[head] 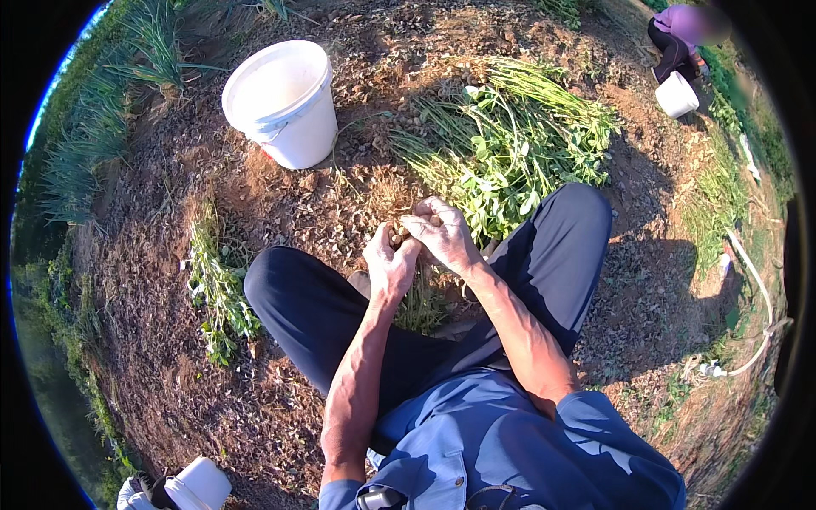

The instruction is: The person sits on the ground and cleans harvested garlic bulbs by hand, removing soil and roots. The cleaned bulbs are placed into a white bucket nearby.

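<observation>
Both hands meet between the knees, just in front of the crossed legs. My left hand (392,258) is closed around several peanut pods (397,237) and part of a plant's root end. Touching it, my right hand (446,236) has its thumb and fingers on the pods, with a pod between its fingers. Green stems hang below the hands. Ahead and to the right lies a large heap of pulled peanut plants (510,146), pods and roots towards the far left side. A white plastic bucket (306,127) stands upright at the front left; its bottom inside cannot be made out.
A smaller bunch of plants (220,287) lies left of my knee. Spring-onion-like plants (150,51) grow at the far left. A person (676,38) crouches by another white bucket (677,94) at the upper right. A pale hose (758,287) curves at right; another bucket (204,484) is lower left.
</observation>
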`<state>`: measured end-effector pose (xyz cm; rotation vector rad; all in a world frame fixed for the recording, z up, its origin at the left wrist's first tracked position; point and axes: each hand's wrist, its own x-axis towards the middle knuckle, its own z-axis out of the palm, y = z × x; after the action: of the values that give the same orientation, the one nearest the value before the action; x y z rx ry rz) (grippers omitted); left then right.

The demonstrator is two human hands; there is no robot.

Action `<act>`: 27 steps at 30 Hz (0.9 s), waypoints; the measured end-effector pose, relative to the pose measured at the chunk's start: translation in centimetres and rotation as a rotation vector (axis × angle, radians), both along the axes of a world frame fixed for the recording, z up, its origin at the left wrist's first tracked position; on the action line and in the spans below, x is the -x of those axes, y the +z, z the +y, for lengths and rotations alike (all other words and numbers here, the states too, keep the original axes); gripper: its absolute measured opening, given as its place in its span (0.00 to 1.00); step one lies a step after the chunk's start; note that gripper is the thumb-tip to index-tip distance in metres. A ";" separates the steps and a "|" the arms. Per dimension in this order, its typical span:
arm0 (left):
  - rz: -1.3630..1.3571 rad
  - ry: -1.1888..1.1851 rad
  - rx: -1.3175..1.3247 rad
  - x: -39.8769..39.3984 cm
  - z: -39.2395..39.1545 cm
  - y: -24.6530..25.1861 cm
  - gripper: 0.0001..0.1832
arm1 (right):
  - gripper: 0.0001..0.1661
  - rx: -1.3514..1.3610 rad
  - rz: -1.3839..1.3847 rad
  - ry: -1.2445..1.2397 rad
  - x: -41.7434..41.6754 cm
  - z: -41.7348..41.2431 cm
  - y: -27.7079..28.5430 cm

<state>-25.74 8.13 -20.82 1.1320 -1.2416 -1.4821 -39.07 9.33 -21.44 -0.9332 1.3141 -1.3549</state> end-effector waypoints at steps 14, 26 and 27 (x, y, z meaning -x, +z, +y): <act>0.106 -0.052 -0.193 -1.6 -0.1 0.2 0.09 | 0.10 -0.104 -0.402 -0.021 -1.1 0.1 -1.6; 0.318 -0.103 -0.337 -4.4 -0.6 3.5 0.19 | 0.22 -0.324 -1.212 0.078 -1.6 2.1 -1.5; 0.310 -0.103 -0.325 -4.7 -0.6 4.4 0.20 | 0.21 -0.267 -1.233 0.022 -2.4 2.2 -0.4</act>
<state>-21.06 7.50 -16.40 1.0036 -0.8769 -1.9049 -36.72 11.55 -21.89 0.1471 0.4740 -1.3047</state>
